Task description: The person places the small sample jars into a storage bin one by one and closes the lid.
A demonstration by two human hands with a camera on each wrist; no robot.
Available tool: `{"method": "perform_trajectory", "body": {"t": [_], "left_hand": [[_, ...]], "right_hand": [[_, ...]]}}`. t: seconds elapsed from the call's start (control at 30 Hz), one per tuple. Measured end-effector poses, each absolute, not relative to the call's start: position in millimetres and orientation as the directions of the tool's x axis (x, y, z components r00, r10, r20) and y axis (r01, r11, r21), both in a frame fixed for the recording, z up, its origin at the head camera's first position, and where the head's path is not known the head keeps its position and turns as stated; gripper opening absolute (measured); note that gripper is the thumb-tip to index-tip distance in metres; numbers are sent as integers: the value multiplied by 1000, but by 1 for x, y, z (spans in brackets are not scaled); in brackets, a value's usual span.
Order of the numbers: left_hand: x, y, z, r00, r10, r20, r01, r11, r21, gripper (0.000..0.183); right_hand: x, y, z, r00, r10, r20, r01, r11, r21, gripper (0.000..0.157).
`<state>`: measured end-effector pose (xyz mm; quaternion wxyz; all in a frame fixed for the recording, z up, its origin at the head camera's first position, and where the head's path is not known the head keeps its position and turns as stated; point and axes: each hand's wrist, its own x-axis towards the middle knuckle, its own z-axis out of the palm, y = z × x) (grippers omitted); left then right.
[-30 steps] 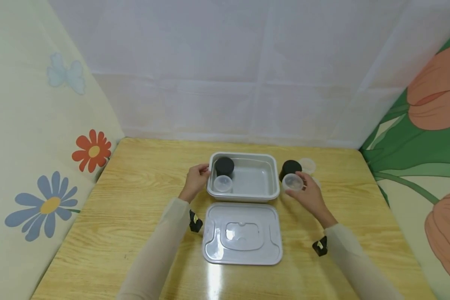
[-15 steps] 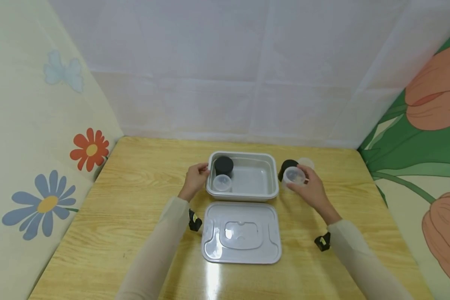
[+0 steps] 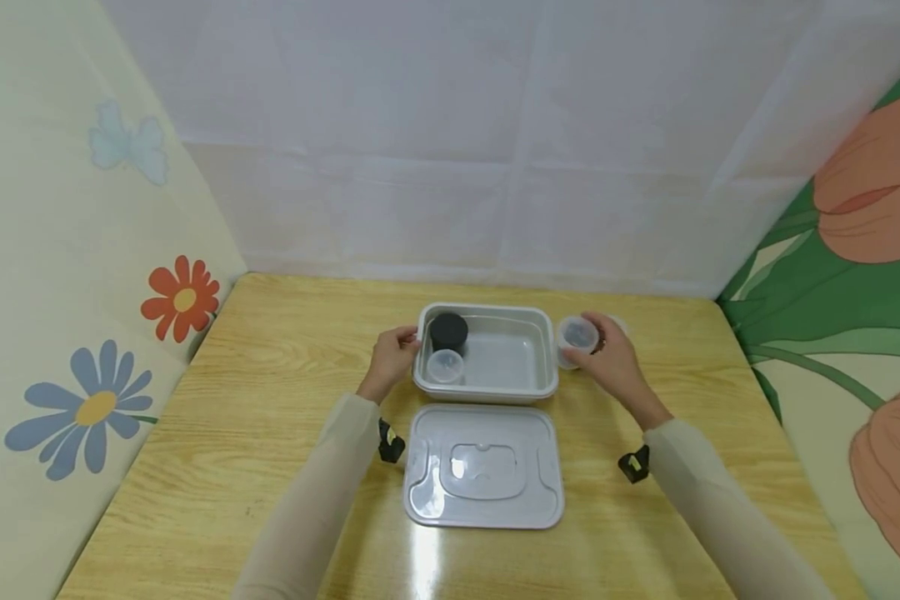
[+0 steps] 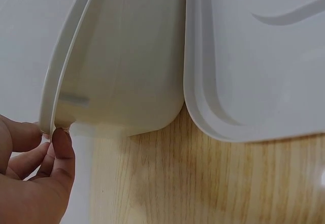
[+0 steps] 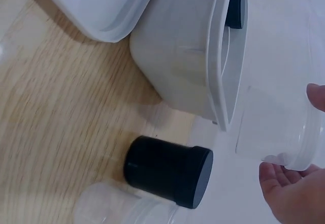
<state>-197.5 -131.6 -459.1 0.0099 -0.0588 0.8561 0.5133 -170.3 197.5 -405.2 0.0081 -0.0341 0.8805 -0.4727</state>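
Observation:
A white plastic bin (image 3: 506,358) stands on the table, with a black lidded jar (image 3: 448,332) and a clear lidded jar (image 3: 445,367) in its left part. My left hand (image 3: 392,361) pinches the bin's left rim between thumb and fingers, as the left wrist view shows closely. Just outside the right rim, my right hand (image 3: 613,362) grips another clear plastic jar (image 5: 284,132) by its lid end, raised off the table. Below it in the right wrist view stand a second black jar (image 5: 167,170) and a further clear jar (image 5: 119,206); the head view mostly hides them.
A flat white lid (image 3: 483,467) lies on the wooden table (image 3: 270,467) directly in front of the bin. A white cloth (image 3: 450,150) hangs behind the table's back edge. Printed flower panels (image 3: 870,333) flank both sides.
My right hand has lifted the clear jar and carried it left and away from me, close to the bin's right rim. The left hand keeps its place on the rim.

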Motion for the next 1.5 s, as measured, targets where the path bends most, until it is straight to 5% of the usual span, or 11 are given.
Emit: {"method": "perform_trajectory", "body": {"t": [1.5], "left_hand": [[-195,-132,-458,-994,-94,-52,-90,470,878,33]], "right_hand": [[-219,99,-456,-986,-165,-21,-77,564,-822,71]]}}
